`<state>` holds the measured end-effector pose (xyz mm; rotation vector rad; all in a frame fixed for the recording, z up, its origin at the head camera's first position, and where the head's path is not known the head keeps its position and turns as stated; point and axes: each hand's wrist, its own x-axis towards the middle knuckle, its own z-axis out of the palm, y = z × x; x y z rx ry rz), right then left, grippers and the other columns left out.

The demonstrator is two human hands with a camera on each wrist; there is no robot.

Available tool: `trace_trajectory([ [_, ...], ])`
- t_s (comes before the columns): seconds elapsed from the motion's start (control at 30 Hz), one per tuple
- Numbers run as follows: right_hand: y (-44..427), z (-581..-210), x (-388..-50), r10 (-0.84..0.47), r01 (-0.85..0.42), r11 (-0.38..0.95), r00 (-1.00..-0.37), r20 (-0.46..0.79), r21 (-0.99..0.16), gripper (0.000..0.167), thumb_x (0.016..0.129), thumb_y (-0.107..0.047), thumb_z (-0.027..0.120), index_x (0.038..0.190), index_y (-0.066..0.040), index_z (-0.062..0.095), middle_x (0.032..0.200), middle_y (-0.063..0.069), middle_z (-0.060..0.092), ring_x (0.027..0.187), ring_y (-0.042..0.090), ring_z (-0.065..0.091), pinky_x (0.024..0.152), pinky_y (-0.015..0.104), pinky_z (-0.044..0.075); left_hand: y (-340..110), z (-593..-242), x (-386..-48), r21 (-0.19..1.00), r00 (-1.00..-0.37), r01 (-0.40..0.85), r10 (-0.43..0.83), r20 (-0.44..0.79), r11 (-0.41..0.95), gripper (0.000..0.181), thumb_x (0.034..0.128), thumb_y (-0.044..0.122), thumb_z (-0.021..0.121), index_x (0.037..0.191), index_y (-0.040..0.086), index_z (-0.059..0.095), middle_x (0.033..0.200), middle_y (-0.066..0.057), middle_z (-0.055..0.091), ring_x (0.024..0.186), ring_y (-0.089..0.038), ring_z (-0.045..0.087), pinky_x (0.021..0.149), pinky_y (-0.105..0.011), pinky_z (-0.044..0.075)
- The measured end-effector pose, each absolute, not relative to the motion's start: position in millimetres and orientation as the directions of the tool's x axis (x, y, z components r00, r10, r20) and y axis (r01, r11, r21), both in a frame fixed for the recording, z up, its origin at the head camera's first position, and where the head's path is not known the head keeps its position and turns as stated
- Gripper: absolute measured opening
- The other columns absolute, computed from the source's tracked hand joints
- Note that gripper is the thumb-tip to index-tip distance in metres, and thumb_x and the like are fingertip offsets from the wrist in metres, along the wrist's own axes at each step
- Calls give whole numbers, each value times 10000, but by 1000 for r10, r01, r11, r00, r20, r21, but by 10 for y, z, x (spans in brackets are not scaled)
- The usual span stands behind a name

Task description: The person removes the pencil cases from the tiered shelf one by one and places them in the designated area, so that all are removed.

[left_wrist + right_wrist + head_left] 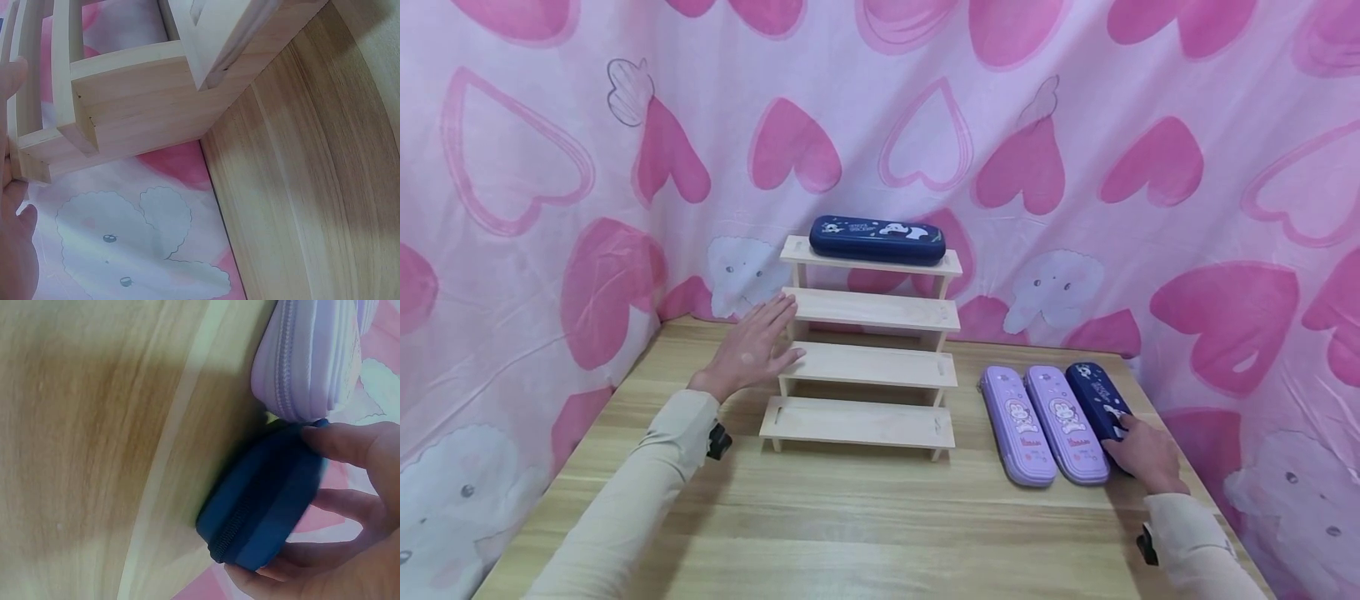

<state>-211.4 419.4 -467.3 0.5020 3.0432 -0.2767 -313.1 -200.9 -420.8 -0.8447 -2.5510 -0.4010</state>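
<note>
On the right, my right hand (1146, 454) grips the near end of a dark blue pencil case (1093, 392) with a panda print. In the right wrist view, the thumb (344, 442) lies on one side of this zipped case (262, 494) and the fingers on the other. Across the table, my left hand (748, 350) is at the left side of a pale wooden stepped rack (857, 421), its fingers extended and touching the shelf edges. Part of that hand (15, 250) shows at the left wrist view's edge, beside the rack's side (144, 94).
Another dark blue pencil case (877, 242) lies across the rack's top shelf. Two lilac pencil cases (1018, 425) lie side by side, left of the gripped one. A pink heart-patterned curtain (715, 50) hangs behind the wooden table (820, 517).
</note>
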Motion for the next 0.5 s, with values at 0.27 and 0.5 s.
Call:
trace_trajectory([
  [0.27, 4182, -4647, -2118, 291, 301, 941, -953, -87, -155, 658, 855, -277, 677, 1313, 153, 480, 1245, 473, 498, 1029, 590, 537, 828, 629, 475, -2011, -4204, -3146, 148, -725, 624, 497, 477, 767, 793, 900, 404, 685, 1488, -46, 402, 1587, -213, 365, 1497, -393, 301, 1223, -557, 266],
  [0.5, 4198, -4654, -2127, 286, 299, 944, -952, -105, -142, 660, 864, -281, 679, 1314, 157, 478, 1239, 465, 509, 1001, 562, 559, 823, 616, 497, -2013, -4193, -3133, 153, -733, 619, 496, 465, 771, 790, 909, 411, 677, 1493, -40, 397, 1594, -208, 357, 1500, -391, 298, 1220, -564, 271],
])
